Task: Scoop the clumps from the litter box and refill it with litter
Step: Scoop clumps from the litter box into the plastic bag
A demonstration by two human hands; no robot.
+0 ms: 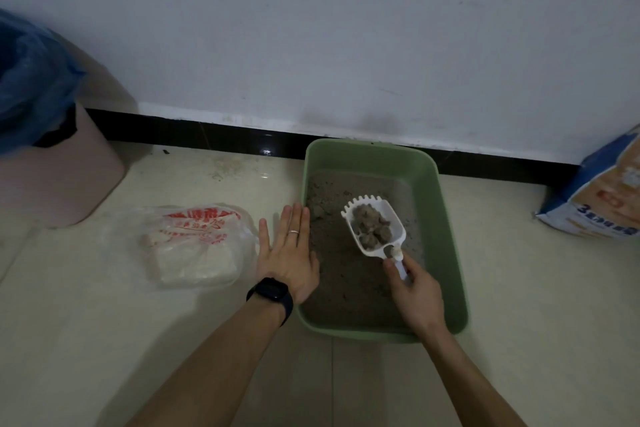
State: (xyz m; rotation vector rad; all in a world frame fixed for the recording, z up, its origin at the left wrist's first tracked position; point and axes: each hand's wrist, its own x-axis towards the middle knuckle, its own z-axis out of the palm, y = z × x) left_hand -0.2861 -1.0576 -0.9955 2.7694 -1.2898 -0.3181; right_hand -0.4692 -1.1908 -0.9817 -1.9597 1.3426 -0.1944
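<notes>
- On the floor [207,340] against the wall [346,45], the green litter box [367,158] sits right in front of me, with its far end near the black baseboard [207,135].
- Grey litter [346,284] covers the bottom of the box.
- My right hand [419,295] grips the handle of the white scoop [390,216], with the fingers curled round it and the thumb along the top.
- The scoop is held above the litter in the middle of the box, with its toothed edge pointing away from me.
- Several grey clumps [372,229] lie piled in the scoop.
- My left hand [287,260] is flat, with the fingers straight and together and the thumb spread; it holds nothing.
- It lies over the left rim of the box, though I cannot tell whether it presses on the rim.
- There is a ring [293,231] on that hand and a dark watch [272,289] on the wrist.
- Just left of that hand, a clear plastic bag [194,246] with red print lies on the floor.
- Further left stands a pink bin [52,184] lined with a blue bag [31,80].
- Far right, a blue and white litter bag [602,198] leans by the wall, well apart from the box.
</notes>
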